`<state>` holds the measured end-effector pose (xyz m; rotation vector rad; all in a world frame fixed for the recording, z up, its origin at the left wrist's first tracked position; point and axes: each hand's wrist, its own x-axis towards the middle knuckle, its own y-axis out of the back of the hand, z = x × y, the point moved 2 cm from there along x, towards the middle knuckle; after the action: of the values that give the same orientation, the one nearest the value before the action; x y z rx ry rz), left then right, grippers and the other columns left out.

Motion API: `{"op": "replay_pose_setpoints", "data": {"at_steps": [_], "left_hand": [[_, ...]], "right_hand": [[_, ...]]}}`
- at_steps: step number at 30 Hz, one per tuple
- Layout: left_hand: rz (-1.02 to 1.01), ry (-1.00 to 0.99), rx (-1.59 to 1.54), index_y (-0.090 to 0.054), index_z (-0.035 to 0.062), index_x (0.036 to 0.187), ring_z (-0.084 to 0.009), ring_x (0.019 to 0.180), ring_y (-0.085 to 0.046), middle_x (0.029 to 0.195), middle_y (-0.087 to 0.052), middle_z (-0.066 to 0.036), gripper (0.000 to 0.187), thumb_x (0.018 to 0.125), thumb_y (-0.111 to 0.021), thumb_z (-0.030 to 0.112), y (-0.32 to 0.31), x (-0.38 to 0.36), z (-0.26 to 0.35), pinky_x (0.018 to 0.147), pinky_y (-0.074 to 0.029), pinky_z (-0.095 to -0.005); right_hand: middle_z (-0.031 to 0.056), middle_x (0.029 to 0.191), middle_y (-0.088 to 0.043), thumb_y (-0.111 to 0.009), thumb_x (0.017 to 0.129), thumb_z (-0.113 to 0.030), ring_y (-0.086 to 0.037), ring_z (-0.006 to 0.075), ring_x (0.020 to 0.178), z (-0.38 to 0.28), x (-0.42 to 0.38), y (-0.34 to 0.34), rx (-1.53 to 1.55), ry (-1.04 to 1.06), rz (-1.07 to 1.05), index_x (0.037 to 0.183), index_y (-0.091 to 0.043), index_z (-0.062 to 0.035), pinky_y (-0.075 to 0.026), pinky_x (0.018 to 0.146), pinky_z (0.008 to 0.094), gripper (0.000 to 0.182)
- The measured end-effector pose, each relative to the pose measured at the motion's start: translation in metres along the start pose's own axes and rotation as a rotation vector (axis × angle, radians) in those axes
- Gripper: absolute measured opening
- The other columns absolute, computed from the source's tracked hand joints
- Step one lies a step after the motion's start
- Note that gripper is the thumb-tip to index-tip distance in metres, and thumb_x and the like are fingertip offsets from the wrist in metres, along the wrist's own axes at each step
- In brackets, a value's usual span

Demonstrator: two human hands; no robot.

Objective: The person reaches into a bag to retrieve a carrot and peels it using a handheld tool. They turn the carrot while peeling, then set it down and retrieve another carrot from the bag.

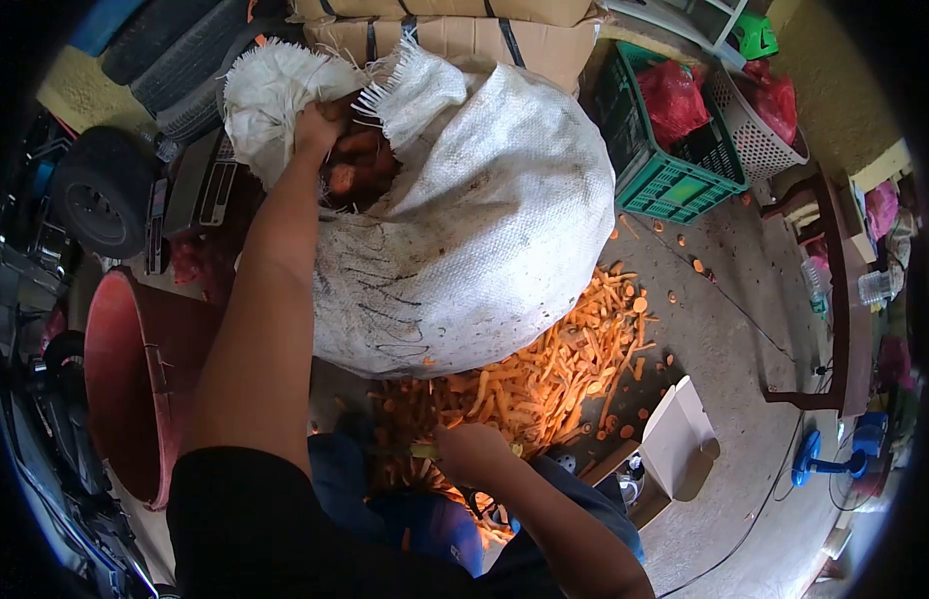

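A big white woven sack (pixel 484 220) lies in front of me, with its frayed mouth spread apart. Inside the mouth show several reddish-brown roots (pixel 362 165). My left hand (pixel 319 128) reaches into this opening, close against the roots, its fingers mostly hidden. My right hand (pixel 474 457) is closed low in front of my lap around a yellow-green thing (pixel 424 451) that sticks out beside the fingers; I cannot tell what it is. Beneath and around that hand spreads a heap of orange root pieces (pixel 524 399), some long and some round slices.
A red bin (pixel 115 389) stands at left. Behind it are tyres (pixel 97 205). Cardboard boxes (pixel 444 40) back the sack. A green crate (pixel 674 180) and a white basket (pixel 759 140) hold red bags. An opened small carton (pixel 674 449) and a cable (pixel 734 539) lie right.
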<state>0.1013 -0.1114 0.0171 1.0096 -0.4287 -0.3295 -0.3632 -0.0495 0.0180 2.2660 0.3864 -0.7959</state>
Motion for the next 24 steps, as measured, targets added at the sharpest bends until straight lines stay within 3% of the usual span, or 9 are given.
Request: {"op": "replay_pose_setpoints", "data": {"at_steps": [2,7,10,12,14,16,17,19,24], "left_hand": [[0.179,-0.068,-0.077,-0.050,-0.0007,0.096,-0.0309,0.091,-0.050,0.097,-0.052,-0.019,0.058,0.050,-0.068,0.030,0.002,0.003,-0.014,0.079,-0.040,-0.0328],[0.228,0.012,-0.071,-0.046,-0.0008,0.098,-0.0300,0.090,-0.050,0.098,-0.050,-0.018,0.057,0.051,-0.069,0.025,0.017,-0.010,-0.005,0.078,-0.041,-0.0327],[0.439,-0.388,-0.018,-0.044,-0.0013,0.100,-0.0303,0.086,-0.050,0.098,-0.046,-0.017,0.056,0.055,-0.070,0.019,0.055,-0.055,0.018,0.078,-0.041,-0.0333],[0.487,-0.440,-0.076,-0.043,-0.0020,0.101,-0.0292,0.088,-0.050,0.098,-0.046,-0.016,0.054,0.058,-0.069,0.017,0.098,-0.096,0.029,0.078,-0.041,-0.0328],[0.532,-0.508,-0.151,-0.043,-0.0026,0.101,-0.0281,0.089,-0.049,0.098,-0.046,-0.015,0.051,0.060,-0.068,0.015,0.133,-0.137,0.038,0.078,-0.041,-0.0323],[0.374,-0.212,-0.795,-0.041,-0.0023,0.104,-0.0260,0.092,-0.048,0.101,-0.045,-0.013,0.045,0.067,-0.063,0.010,0.160,-0.179,0.031,0.076,-0.043,-0.0339],[0.386,-0.208,-0.783,-0.041,-0.0023,0.104,-0.0260,0.092,-0.048,0.101,-0.045,-0.013,0.045,0.067,-0.063,0.010,0.170,-0.201,0.026,0.076,-0.043,-0.0339],[0.059,0.246,-1.368,-0.038,-0.0013,0.107,-0.0268,0.091,-0.049,0.105,-0.044,-0.013,0.042,0.072,-0.058,0.010,0.177,-0.236,0.007,0.073,-0.047,-0.0355],[-0.086,0.478,-1.741,-0.035,-0.0008,0.111,-0.0295,0.091,-0.050,0.106,-0.043,-0.017,0.046,0.074,-0.054,0.017,0.172,-0.298,-0.048,0.068,-0.050,-0.0362]], "right_hand": [[0.0166,0.075,-0.057,-0.047,0.073,-0.023,-0.056,0.0317,0.073,0.000,0.003,0.001,-0.008,0.013,0.008,0.091,-0.050,-0.0028,-0.044,0.063,0.0416,0.027],[0.0169,0.075,-0.057,-0.047,0.073,-0.025,-0.056,0.0320,0.073,-0.003,0.002,0.000,-0.047,0.027,0.050,0.091,-0.050,-0.0026,-0.044,0.062,0.0419,0.028],[0.0165,0.076,-0.058,-0.042,0.073,-0.015,-0.057,0.0311,0.072,-0.012,-0.003,-0.003,-0.069,0.079,0.033,0.089,-0.052,-0.0015,-0.046,0.063,0.0405,0.024],[0.0168,0.075,-0.057,-0.048,0.071,-0.023,-0.056,0.0323,0.073,-0.008,-0.002,-0.009,-0.047,0.063,0.062,0.090,-0.050,-0.0025,-0.044,0.063,0.0418,0.029],[0.0168,0.077,-0.058,-0.046,0.071,-0.019,-0.057,0.0317,0.073,-0.008,-0.007,-0.005,-0.082,0.072,0.074,0.088,-0.052,-0.0019,-0.045,0.063,0.0408,0.025],[0.0169,0.079,-0.058,-0.044,0.071,-0.014,-0.057,0.0314,0.073,-0.010,-0.011,-0.005,-0.107,0.070,0.092,0.084,-0.055,-0.0015,-0.045,0.064,0.0405,0.022],[0.0169,0.079,-0.058,-0.044,0.071,-0.014,-0.057,0.0314,0.073,-0.012,-0.010,-0.004,-0.113,0.085,0.088,0.084,-0.055,-0.0015,-0.045,0.064,0.0405,0.022],[0.0171,0.079,-0.058,-0.044,0.071,-0.015,-0.057,0.0313,0.076,-0.019,-0.007,-0.002,-0.183,0.051,0.097,0.090,-0.054,-0.0021,-0.045,0.067,0.0400,0.024],[0.0166,0.082,-0.057,-0.049,0.071,-0.021,-0.054,0.0325,0.080,-0.043,-0.007,0.008,-0.133,0.086,0.175,0.092,-0.052,-0.0052,-0.043,0.069,0.0403,0.027]]}}
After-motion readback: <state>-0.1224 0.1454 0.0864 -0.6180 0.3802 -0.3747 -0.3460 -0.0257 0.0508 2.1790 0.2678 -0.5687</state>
